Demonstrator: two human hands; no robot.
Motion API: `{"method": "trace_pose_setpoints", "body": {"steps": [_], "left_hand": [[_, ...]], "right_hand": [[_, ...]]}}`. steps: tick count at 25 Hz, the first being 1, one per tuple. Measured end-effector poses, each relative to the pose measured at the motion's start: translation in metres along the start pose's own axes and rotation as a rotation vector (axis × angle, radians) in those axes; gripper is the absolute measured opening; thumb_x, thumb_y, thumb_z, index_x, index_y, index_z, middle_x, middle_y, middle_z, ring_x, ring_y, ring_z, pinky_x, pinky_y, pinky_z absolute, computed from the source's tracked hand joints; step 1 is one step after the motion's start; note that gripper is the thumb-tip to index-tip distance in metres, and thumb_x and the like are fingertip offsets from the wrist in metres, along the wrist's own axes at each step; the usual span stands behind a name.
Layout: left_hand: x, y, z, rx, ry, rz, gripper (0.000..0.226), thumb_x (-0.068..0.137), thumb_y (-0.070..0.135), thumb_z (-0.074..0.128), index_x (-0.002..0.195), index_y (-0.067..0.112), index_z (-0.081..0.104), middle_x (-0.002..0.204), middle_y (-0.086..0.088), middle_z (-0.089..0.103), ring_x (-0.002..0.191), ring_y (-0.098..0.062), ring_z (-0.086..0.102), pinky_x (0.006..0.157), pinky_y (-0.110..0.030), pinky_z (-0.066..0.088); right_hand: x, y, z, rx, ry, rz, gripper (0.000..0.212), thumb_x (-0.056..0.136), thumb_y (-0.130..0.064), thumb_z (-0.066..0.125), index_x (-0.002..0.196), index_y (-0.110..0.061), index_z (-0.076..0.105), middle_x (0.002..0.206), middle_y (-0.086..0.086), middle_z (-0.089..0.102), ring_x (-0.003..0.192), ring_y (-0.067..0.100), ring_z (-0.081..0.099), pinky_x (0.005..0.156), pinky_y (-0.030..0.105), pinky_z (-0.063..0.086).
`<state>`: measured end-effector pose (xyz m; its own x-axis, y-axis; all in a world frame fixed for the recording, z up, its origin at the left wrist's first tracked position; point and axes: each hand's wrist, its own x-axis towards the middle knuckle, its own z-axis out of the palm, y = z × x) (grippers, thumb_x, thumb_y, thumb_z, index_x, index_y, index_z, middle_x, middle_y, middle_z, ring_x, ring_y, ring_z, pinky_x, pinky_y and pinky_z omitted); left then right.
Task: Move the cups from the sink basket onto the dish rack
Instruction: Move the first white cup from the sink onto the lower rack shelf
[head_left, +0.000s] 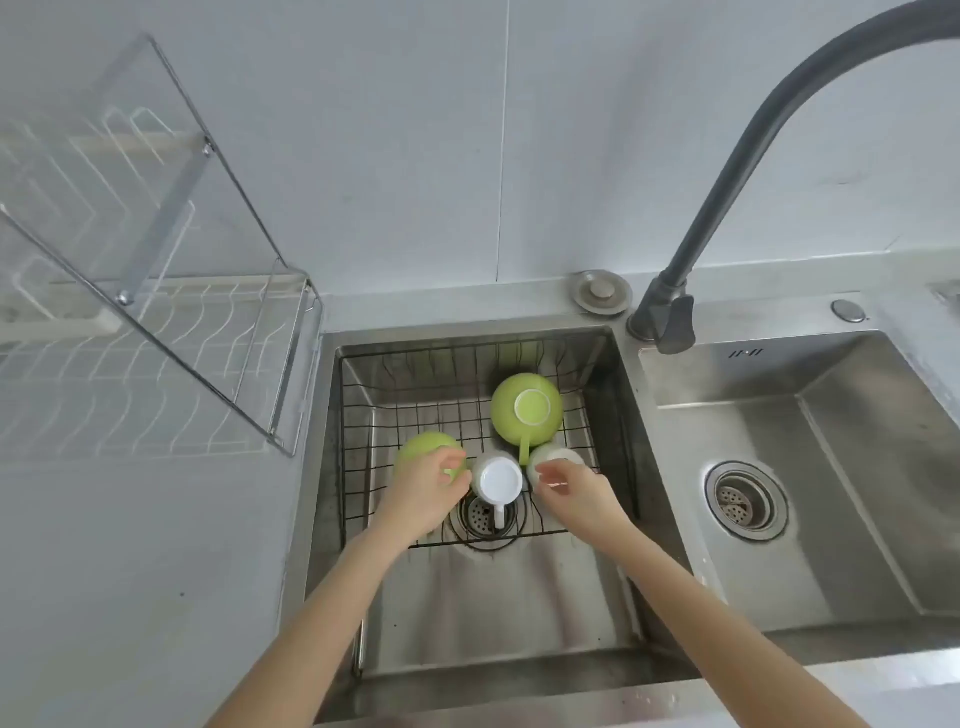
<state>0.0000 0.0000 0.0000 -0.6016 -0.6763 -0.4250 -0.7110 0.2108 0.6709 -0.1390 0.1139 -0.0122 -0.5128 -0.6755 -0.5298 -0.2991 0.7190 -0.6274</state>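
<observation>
Both hands are down in the left bowl of the stainless steel double sink (587, 613), working over the black wire sink basket (363, 415).

The left hand (423, 491) sits on an upturned green ceramic cup (423, 449) by the basket's left edge, fingers curled round its side, thumb and forefinger looking pinched near the handle. Can't tell how firm that grip is. The right hand (574, 491) has its fingers loosely curled over a pale whitish upturned cup (553, 456) by the right edge, tips touching it, maybe not fully closed yet.

Between the hands stands a white upturned mug (497, 480), handle pointing at the near edge. Behind it, toward the far edge, there's a bigger green upturned cup (526, 410).

If it were me I'd settle both grips before lifting, since wet glazed cups probably slip, then lift straight up so nothing clips the white mug or snags the wire.

The white wire dish rack (156, 374) waits on the worktop left of the sink, with no cups visible on it.
</observation>
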Motion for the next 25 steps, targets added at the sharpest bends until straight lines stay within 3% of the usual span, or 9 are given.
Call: {"method": "trace_pose_setpoints", "body": {"steps": [6,7,9,11,15,19,21,23,25], "left_hand": [[0.023,-0.026,0.036,-0.072,-0.037,-0.152,0.041,0.087,0.022,0.053,0.127,0.013,0.049,0.13,-0.007,0.057,0.107,-0.02,0.061,0.084,-0.018,0.038],[0.029,-0.03,0.041,-0.078,-0.043,-0.166,0.043,0.087,0.022,0.054,0.128,0.013,0.048,0.131,-0.008,0.056,0.107,-0.021,0.061,0.087,-0.021,0.04],[0.038,-0.033,0.049,-0.078,-0.041,-0.18,0.046,0.087,0.023,0.055,0.13,0.012,0.046,0.133,-0.01,0.055,0.107,-0.022,0.062,0.09,-0.022,0.04],[0.047,-0.037,0.057,-0.085,-0.042,-0.184,0.048,0.087,0.024,0.055,0.132,0.012,0.044,0.135,-0.009,0.053,0.108,-0.021,0.061,0.084,-0.019,0.039],[0.062,-0.039,0.068,-0.096,-0.048,-0.2,0.051,0.087,0.026,0.055,0.135,0.014,0.04,0.136,-0.005,0.053,0.109,-0.019,0.061,0.071,-0.011,0.032],[0.072,-0.042,0.077,-0.116,-0.046,-0.219,0.055,0.086,0.023,0.056,0.136,0.01,0.037,0.137,-0.008,0.051,0.119,-0.023,0.052,0.085,-0.017,0.033],[0.077,-0.043,0.078,-0.152,-0.028,-0.246,0.052,0.086,0.02,0.056,0.134,0.008,0.04,0.137,-0.01,0.051,0.124,-0.023,0.048,0.092,-0.019,0.031],[0.079,-0.045,0.078,-0.155,-0.021,-0.254,0.051,0.086,0.02,0.056,0.133,0.008,0.042,0.137,-0.01,0.051,0.125,-0.022,0.047,0.093,-0.019,0.031],[0.078,-0.044,0.079,-0.169,-0.019,-0.253,0.049,0.086,0.019,0.056,0.132,0.008,0.044,0.137,-0.01,0.052,0.125,-0.023,0.047,0.095,-0.02,0.032]], "right_hand": [[0.031,0.011,0.026,0.018,-0.072,0.089,0.041,0.088,-0.023,0.051,0.127,-0.012,0.05,0.12,0.008,0.062,0.114,0.025,0.054,0.089,0.028,0.041],[0.037,0.013,0.029,0.025,-0.079,0.102,0.039,0.088,-0.022,0.051,0.126,-0.011,0.051,0.114,0.008,0.063,0.11,0.026,0.054,0.086,0.027,0.04],[0.048,0.017,0.035,0.029,-0.062,0.12,0.019,0.088,-0.018,0.05,0.104,-0.009,0.055,0.084,0.003,0.06,0.091,0.026,0.052,0.075,0.029,0.039],[0.058,0.018,0.042,0.018,-0.053,0.136,0.007,0.087,-0.016,0.049,0.085,-0.012,0.045,0.065,-0.004,0.047,0.079,0.023,0.046,0.066,0.027,0.033],[0.07,0.017,0.053,0.004,-0.071,0.116,0.023,0.089,-0.017,0.048,0.107,-0.004,0.053,0.093,0.015,0.061,0.092,0.032,0.055,0.071,0.03,0.037],[0.076,0.023,0.06,-0.03,-0.054,0.089,0.025,0.089,-0.015,0.047,0.111,-0.004,0.052,0.086,0.012,0.054,0.099,0.037,0.058,0.076,0.036,0.045],[0.077,0.025,0.065,-0.037,-0.037,0.064,0.028,0.088,-0.014,0.048,0.114,-0.004,0.05,0.099,0.015,0.059,0.1,0.036,0.058,0.075,0.035,0.044],[0.076,0.026,0.069,-0.032,-0.014,0.047,0.031,0.088,-0.015,0.05,0.117,-0.004,0.049,0.111,0.015,0.06,0.099,0.033,0.058,0.07,0.03,0.039],[0.077,0.027,0.07,0.016,0.012,0.071,0.029,0.087,-0.014,0.052,0.114,-0.005,0.052,0.097,0.012,0.06,0.087,0.03,0.056,0.063,0.025,0.031]]}}
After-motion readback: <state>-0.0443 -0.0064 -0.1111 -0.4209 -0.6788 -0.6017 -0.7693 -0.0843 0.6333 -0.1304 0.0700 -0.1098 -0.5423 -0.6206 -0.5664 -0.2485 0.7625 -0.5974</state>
